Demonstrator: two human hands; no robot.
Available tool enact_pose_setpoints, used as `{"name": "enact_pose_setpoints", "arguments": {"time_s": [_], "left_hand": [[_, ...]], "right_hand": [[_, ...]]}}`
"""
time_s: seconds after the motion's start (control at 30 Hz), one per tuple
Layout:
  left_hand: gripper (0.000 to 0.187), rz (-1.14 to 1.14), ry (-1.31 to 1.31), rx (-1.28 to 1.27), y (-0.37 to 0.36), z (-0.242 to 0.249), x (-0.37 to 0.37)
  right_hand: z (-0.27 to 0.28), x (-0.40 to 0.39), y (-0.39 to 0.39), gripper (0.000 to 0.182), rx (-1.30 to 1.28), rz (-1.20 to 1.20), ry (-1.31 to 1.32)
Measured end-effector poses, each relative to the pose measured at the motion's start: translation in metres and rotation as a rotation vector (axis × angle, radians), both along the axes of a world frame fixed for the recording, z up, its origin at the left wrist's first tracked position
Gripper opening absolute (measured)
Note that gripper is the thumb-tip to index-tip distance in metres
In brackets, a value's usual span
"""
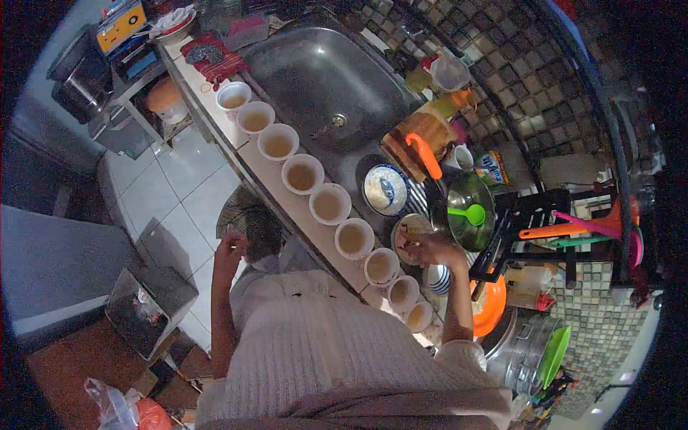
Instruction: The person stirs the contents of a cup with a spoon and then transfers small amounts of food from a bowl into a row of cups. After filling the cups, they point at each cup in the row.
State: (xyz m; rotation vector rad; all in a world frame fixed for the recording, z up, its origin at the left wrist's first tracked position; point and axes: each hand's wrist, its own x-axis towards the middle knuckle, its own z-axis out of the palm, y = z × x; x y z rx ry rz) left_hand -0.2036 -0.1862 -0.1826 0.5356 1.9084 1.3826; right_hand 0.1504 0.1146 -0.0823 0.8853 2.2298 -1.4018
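My right hand point(438, 252) reaches over a small bowl point(410, 231) on the counter, its fingers bent together at the pale contents. What they pinch is too small to make out. My left hand point(229, 252) hangs in the air beside my body with loosely bent fingers and nothing visible in it. Along the counter's front edge runs a row of several white cups, one of them the cup point(330, 203), holding brownish liquid. Behind the row sits a blue-patterned bowl point(385, 189) with white contents.
A metal sink point(301, 86) lies beyond the cups. At the right are a bowl with a green ladle point(473, 214), a wooden board point(423, 132), an orange plate point(490, 308) and a rack with utensils point(566, 231). A bin point(150, 308) stands on the floor at left.
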Motion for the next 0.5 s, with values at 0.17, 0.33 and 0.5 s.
{"name": "enact_pose_setpoints", "arguments": {"time_s": [0.17, 0.33, 0.5], "left_hand": [[0.020, -0.126, -0.045, -0.070, 0.013, -0.003, 0.019], [0.027, -0.206, -0.076, 0.065, 0.013, -0.017, 0.017], [0.030, -0.252, 0.127, -0.134, 0.012, -0.020, 0.017]], "right_hand": [[0.020, -0.015, -0.009, 0.046, 0.014, -0.030, -0.174], [0.026, -0.003, 0.000, 0.039, 0.098, -0.104, 0.189], [0.087, -0.038, -0.015, 0.031, -0.285, -0.608, 0.240]]}}
